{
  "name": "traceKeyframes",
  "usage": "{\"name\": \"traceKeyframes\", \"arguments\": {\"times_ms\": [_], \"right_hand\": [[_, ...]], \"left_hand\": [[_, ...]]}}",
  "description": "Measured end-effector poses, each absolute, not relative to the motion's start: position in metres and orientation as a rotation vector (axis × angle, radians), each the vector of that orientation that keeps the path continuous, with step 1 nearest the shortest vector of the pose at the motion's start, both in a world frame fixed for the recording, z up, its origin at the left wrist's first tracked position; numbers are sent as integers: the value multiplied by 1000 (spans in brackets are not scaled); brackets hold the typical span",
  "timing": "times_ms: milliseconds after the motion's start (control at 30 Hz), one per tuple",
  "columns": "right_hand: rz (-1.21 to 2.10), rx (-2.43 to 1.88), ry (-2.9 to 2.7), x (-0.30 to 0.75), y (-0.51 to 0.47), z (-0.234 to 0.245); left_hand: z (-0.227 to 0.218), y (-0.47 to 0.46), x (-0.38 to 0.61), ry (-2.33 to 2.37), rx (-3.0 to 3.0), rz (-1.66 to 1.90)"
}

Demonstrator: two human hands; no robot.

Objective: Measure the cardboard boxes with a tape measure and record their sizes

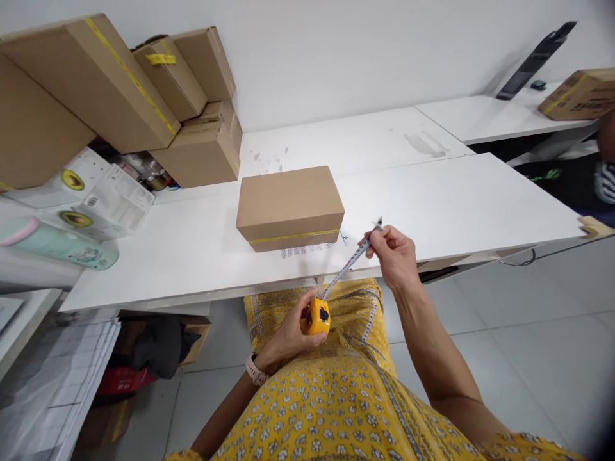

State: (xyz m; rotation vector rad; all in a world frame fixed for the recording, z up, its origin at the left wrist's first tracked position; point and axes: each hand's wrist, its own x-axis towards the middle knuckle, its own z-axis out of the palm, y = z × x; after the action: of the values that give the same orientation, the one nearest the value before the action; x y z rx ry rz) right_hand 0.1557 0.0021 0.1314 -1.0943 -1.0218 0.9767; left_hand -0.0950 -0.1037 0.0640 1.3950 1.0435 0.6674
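One tape measure (318, 316) in left hand (289, 331), fingers (300, 305) curled around; blade end (364, 246) pinched in right hand (398, 257)

Office-like workspace, white desks (432, 205), stacked cardboard boxes (110, 83)

A yellow garment (317, 410), white-flowered, with grey patterned bands (400, 400); just beside the garment, a pale-pink wristband (256, 371) below the left hand (289, 331).

A white table (423, 198) carries a taped cardboard box (291, 198).
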Motion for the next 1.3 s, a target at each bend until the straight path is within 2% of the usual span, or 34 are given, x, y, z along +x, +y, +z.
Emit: {"name": "traceKeyframes", "arguments": {"times_ms": [200, 367, 467, 600, 867, 1133, 1300], "right_hand": [[997, -1222, -1392, 129, -43, 106], [754, -1429, -1369, 150, -26, 76], [460, -1628, -1245, 169, 8, 52], [207, -1682, -1536, 167, 46, 25], [-28, -1767, -1947, 147, 52, 5], [-69, -1795, -1979, 150, 51, 9], [-64, -1801, -1985, 150, 50, 12]], "left_hand": [[63, -95, -87, 1019, 1382, 892], [93, -75, -103, 1153, 1649, 1075], [121, -42, -122, 1275, 1936, 1244], [152, 24, -136, 1460, 2344, 1377], [147, 96, -138, 1501, 2707, 956], [132, 160, -120, 1602, 2625, 931], [141, 210, -93, 1544, 2591, 924]]}}
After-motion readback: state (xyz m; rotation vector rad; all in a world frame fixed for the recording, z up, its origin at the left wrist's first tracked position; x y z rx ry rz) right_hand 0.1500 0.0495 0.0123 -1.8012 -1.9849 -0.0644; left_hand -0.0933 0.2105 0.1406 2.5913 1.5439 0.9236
